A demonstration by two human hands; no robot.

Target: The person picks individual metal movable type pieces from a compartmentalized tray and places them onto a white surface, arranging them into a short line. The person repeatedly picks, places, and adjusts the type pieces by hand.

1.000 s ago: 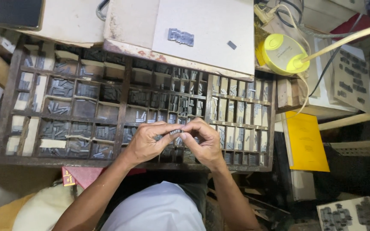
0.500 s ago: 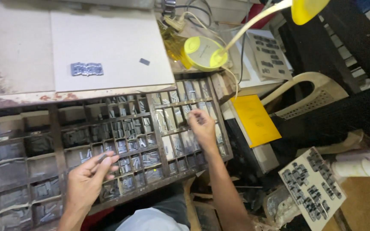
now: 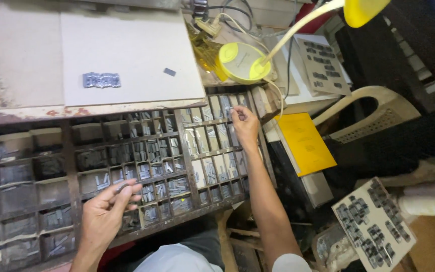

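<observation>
Hands split over wooden type case (image 3: 71, 166). Left hand (image 3: 104, 214) low at front compartments, grip closed on small metal type pieces (image 3: 122, 188) pinched at fingertips. Right hand (image 3: 245, 126) at far-right upper compartments, grip pinching one sort (image 3: 229, 109). Judgement: keep pinch tight, lift straight up, avoid knocking neighbouring sorts across dividers.
</observation>
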